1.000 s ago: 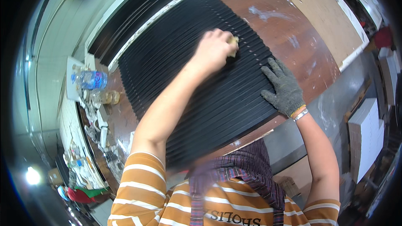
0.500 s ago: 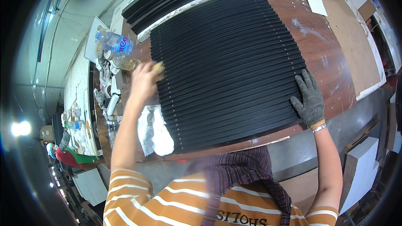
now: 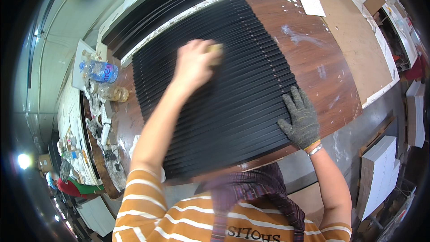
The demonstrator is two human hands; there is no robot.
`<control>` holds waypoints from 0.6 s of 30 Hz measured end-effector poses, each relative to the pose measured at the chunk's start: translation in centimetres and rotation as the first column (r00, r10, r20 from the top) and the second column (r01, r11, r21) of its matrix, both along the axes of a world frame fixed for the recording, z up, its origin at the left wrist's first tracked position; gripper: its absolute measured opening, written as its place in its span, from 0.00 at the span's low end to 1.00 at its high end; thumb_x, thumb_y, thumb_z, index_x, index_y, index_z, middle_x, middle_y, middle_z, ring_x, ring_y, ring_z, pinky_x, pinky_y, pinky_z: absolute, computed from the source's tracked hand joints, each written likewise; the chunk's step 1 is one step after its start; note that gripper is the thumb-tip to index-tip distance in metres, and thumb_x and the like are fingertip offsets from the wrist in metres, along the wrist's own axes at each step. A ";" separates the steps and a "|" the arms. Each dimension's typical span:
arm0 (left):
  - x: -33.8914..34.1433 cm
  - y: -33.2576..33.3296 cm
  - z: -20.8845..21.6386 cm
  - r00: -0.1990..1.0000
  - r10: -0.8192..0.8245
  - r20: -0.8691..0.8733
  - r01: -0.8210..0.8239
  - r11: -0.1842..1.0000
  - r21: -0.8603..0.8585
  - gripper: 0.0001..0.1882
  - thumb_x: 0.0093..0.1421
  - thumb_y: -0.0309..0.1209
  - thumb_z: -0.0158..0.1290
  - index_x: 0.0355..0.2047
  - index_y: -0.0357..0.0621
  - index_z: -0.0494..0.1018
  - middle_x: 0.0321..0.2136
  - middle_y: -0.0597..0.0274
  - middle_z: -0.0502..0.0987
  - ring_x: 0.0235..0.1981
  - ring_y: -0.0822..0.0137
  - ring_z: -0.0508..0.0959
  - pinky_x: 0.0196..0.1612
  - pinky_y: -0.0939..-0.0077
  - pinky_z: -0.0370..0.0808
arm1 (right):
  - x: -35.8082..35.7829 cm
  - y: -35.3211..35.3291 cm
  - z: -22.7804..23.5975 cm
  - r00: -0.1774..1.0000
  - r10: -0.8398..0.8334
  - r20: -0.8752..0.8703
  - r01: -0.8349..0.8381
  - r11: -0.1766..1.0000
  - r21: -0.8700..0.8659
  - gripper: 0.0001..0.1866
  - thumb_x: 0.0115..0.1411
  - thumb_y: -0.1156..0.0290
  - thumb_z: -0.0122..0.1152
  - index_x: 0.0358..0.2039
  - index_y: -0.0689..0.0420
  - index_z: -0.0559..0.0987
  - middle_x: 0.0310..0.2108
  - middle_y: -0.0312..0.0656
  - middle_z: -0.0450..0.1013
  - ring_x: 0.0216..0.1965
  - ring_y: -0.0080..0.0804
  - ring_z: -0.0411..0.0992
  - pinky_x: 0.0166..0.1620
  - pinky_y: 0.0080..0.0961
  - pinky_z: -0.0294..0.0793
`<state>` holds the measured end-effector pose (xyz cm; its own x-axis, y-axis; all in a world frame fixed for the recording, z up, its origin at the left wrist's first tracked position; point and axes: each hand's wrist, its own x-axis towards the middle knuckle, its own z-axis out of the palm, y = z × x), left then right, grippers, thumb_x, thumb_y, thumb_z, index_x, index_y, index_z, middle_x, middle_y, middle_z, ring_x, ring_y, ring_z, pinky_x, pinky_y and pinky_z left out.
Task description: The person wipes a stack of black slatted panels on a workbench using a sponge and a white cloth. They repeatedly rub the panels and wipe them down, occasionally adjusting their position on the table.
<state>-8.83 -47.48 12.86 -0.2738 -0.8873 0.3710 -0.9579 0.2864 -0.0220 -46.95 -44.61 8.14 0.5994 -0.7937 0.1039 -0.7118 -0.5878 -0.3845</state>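
Left hand grips a yellowish pad on ribbed black slats.

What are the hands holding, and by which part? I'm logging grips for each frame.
The left hand grips a small tan pad against the black slats; the exact hold is blurred. The gloved right hand holds nothing, lying flat on the slats.

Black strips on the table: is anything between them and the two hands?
Nothing visible. The left hand presses a small tan pad right onto the black strips. The gloved right hand lies flat on their near right edge.
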 end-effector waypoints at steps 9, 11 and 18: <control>-5.7 -5.0 2.3 0.972 -0.002 0.236 -0.128 0.835 0.535 0.18 0.57 0.21 0.60 0.46 0.54 0.85 0.54 0.62 0.79 0.58 0.58 0.74 0.62 0.55 0.68 | -0.2 -0.7 -0.3 0.997 0.041 0.059 -0.040 0.999 -0.015 0.42 0.51 0.53 0.72 0.65 0.56 0.72 0.68 0.58 0.63 0.69 0.61 0.59 0.69 0.54 0.59; -2.8 -3.0 3.9 0.876 0.146 0.459 -0.428 0.673 0.603 0.16 0.55 0.21 0.60 0.43 0.52 0.85 0.55 0.61 0.79 0.58 0.57 0.74 0.61 0.55 0.68 | -0.2 -0.8 -0.2 0.998 0.019 0.068 -0.019 1.000 0.007 0.41 0.51 0.55 0.73 0.64 0.57 0.73 0.68 0.58 0.64 0.69 0.62 0.60 0.69 0.55 0.60; -9.2 -7.7 -0.7 0.982 -0.183 -0.036 0.187 0.966 0.181 0.18 0.53 0.21 0.61 0.44 0.54 0.83 0.55 0.61 0.78 0.59 0.58 0.74 0.63 0.54 0.68 | -0.7 -4.6 -0.7 0.927 -0.066 0.368 0.012 0.989 0.147 0.40 0.54 0.57 0.73 0.65 0.59 0.72 0.67 0.57 0.65 0.70 0.57 0.60 0.70 0.49 0.59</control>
